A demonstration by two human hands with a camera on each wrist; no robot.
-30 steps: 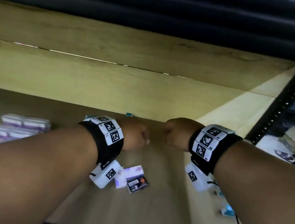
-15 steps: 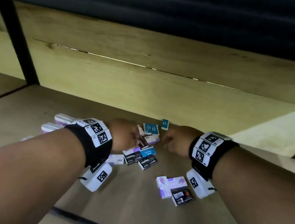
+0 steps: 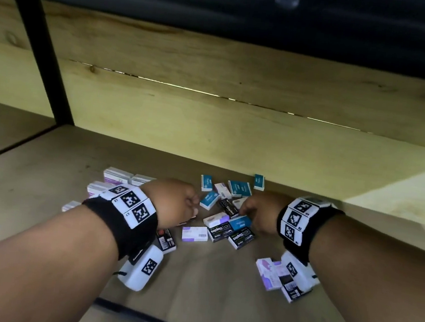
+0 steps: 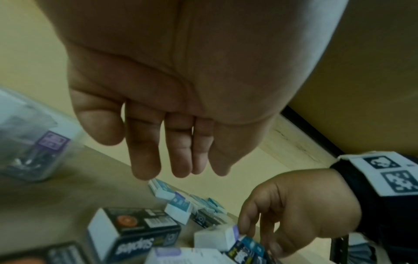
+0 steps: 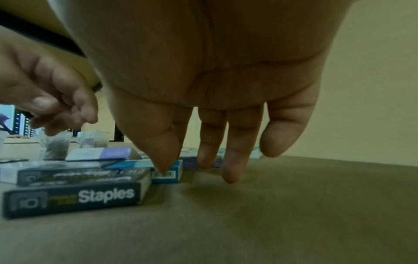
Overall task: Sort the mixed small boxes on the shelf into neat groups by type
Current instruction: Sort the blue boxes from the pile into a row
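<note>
A mixed pile of small boxes lies on the wooden shelf (image 3: 46,168): teal boxes (image 3: 238,189) at the back, black Staples boxes (image 3: 241,238) in front, white-and-purple boxes (image 3: 194,233) among them. My left hand (image 3: 193,206) hovers over the pile's left side, and the left wrist view shows its fingers (image 4: 144,160) straight and holding nothing. My right hand (image 3: 242,213) reaches down at the pile's right side. Its thumb tip touches the end of a teal box (image 5: 168,176), and its other fingers (image 5: 230,171) hang straight, just above the shelf.
White-and-purple boxes stand stacked in a group (image 3: 117,176) at the left. A few purple-white and black boxes (image 3: 270,273) lie at the front right under my right wrist. A black upright post (image 3: 45,62) divides the shelf at the left. The back wall (image 3: 235,137) is close behind the pile.
Both hands were closed fists held up; they have dropped onto the pile with fingers unfolded. The view swung left, bringing the whole pile into sight.
</note>
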